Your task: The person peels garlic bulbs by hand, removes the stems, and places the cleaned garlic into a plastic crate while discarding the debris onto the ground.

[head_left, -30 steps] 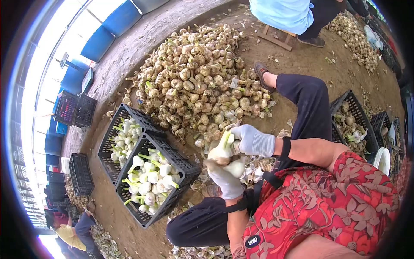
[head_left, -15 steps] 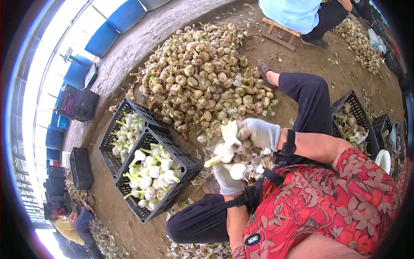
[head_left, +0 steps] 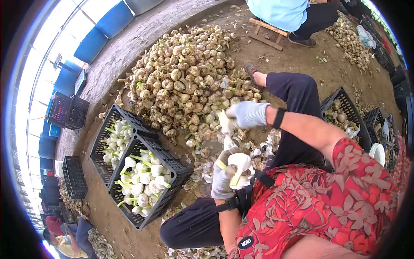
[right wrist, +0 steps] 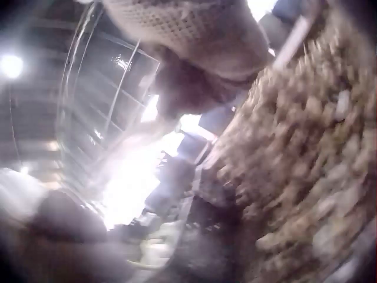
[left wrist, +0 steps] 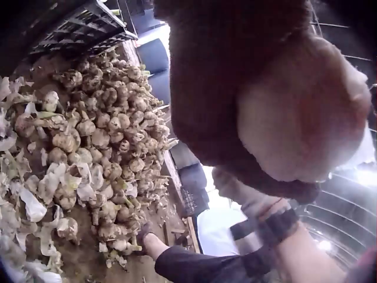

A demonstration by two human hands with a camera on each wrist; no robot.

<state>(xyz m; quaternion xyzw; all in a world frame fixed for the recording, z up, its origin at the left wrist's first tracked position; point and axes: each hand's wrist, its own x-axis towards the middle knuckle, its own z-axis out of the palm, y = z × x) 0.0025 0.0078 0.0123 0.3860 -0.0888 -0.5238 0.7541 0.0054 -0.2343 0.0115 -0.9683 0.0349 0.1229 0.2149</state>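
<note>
In the head view my gloved left hand (head_left: 222, 181) grips white garlic bulbs (head_left: 239, 161) with green-white stems. One bulb fills much of the left wrist view, pressed against the dark glove (left wrist: 206, 94). My gloved right hand (head_left: 251, 115) is farther up, over the near edge of the garlic pile, and pinches a pale strip of garlic skin (head_left: 224, 122). That hand is blurred in the right wrist view. Two black crates (head_left: 161, 206) of white, stemmed garlic (head_left: 144, 177) stand left of my hands. A big heap of unpeeled garlic (head_left: 185, 77) lies beyond.
Loose skins (head_left: 207, 172) litter the ground between my legs. On the right are another black crate (head_left: 345, 110) with garlic and a white bucket (head_left: 377, 153). A person in light blue (head_left: 278, 15) sits on a wooden stool (head_left: 267, 32). More crates (head_left: 74, 177) stand at far left.
My hands were together at the garlic; the right hand has moved up and away with the pale strip. The left hand has lowered slightly, and its bulbs have turned.
</note>
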